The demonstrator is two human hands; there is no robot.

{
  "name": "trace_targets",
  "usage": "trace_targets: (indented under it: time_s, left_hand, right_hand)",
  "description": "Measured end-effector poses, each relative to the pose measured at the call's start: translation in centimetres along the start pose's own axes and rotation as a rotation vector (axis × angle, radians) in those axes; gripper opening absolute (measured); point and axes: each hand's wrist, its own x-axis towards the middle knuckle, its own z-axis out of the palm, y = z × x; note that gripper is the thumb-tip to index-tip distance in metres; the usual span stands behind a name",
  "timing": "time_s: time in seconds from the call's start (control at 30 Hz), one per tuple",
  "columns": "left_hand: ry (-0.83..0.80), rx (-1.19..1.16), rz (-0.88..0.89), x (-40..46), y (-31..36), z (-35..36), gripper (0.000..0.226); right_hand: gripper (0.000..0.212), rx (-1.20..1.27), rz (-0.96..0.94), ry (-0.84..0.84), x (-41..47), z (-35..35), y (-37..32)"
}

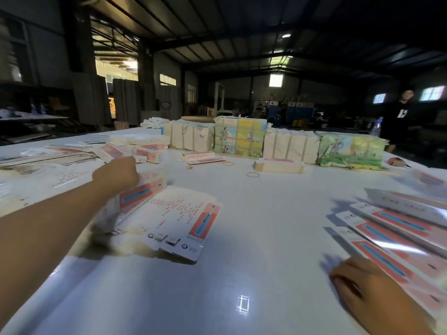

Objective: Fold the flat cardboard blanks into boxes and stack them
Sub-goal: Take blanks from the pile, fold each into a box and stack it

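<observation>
Left hand point(115, 174) grips raised blank point(142, 193) — I see right hand point(358, 280) flat, touching folded boxes point(396, 240); bare table point(254, 213) between.

My left arm stretches forward and across, bare to the elbow, left hand point(115, 174) blurred, fingers curled downward in a grip. My right hand point(360, 284) lies low at the near right, palm down, fingers fairly straight.

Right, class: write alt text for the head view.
Left hand grips a flat cardboard blank lifted off a pile on a white table. Right hand rests by folded boxes; wrapped bundles stand behind.
</observation>
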Motion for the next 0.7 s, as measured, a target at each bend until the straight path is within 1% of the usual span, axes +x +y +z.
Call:
trace_targets:
  time_s: [0.07,0.1,0.17,0.2,0.23,0.3,0.37,0.4,0.43,0.5,0.53,0.57,0.63,0.67,0.7]
  left_hand:
    - [-0.02,-0.22,0.095,-0.7,2.6,-1.4,0.009]
    - [-0.047,-0.372,0.135,-1.6,4.2,-1.9,0.008]
    - [-0.202,-0.718,0.192,-4.6,7.5,-2.4,0.012]
    - [-0.304,-0.829,0.236,-6.4,9.1,-2.1,0.017]
    - [-0.401,-0.871,0.306,-8.4,10.8,-1.5,0.022]
    - [-0.523,-0.824,0.47,-12.3,13.7,0.6,0.03]
    - [-0.548,-0.682,0.614,-15.5,15.8,2.7,0.029]
    - [-0.547,-0.629,0.67,-16.5,16.5,3.6,0.025]
    - [-0.538,-0.596,0.714,-17.2,16.9,4.4,0.021]
    - [-0.482,-0.553,0.779,-18.2,17.0,5.2,0.017]
    - [-0.423,-0.515,0.817,-18.6,17.0,5.4,0.02]
    - [-0.354,-0.444,0.864,-19.0,16.9,5.7,0.034]
    - [-0.268,-0.271,0.938,-20.1,17.0,6.3,0.082]
    - [-0.241,-0.213,0.953,-20.7,17.2,6.4,0.097]
    - [-0.218,-0.195,0.96,-21.1,17.4,6.4,0.101]
  right_hand:
    - [0.019,0.021,0.016,-0.047,-0.1,-0.3,-0.3]
    - [0.02,0.032,0.014,-0.076,-0.2,-0.4,-0.4]
    - [0.017,0.084,0.042,-0.148,-0.3,-0.9,-0.4]
    - [0.018,0.165,0.089,-0.182,-0.3,-1.2,-0.3]
    - [0.021,0.29,0.181,-0.199,-0.4,-1.5,-0.3]
    - [0.02,0.688,0.458,-0.172,-0.2,-2.2,-0.7]
    - [0.035,1.182,0.75,-0.166,0.0,-2.9,-1.0]
    - [0.038,1.355,0.835,-0.178,0.0,-3.0,-1.0]
    - [0.038,1.429,0.877,-0.189,0.1,-3.2,-0.8]
    - [0.032,1.434,0.873,-0.211,0.0,-3.0,-0.8]
    - [0.033,1.438,0.867,-0.213,-0.1,-2.9,-0.8]
    - [0.034,1.454,0.853,-0.209,0.0,-2.7,-0.9]
    - [0.035,1.49,0.804,-0.225,0.1,-2.5,-1.4]
    - [0.037,1.502,0.781,-0.237,0.1,-2.3,-1.6]
    - [0.037,1.515,0.761,-0.24,0.2,-2.1,-1.7]
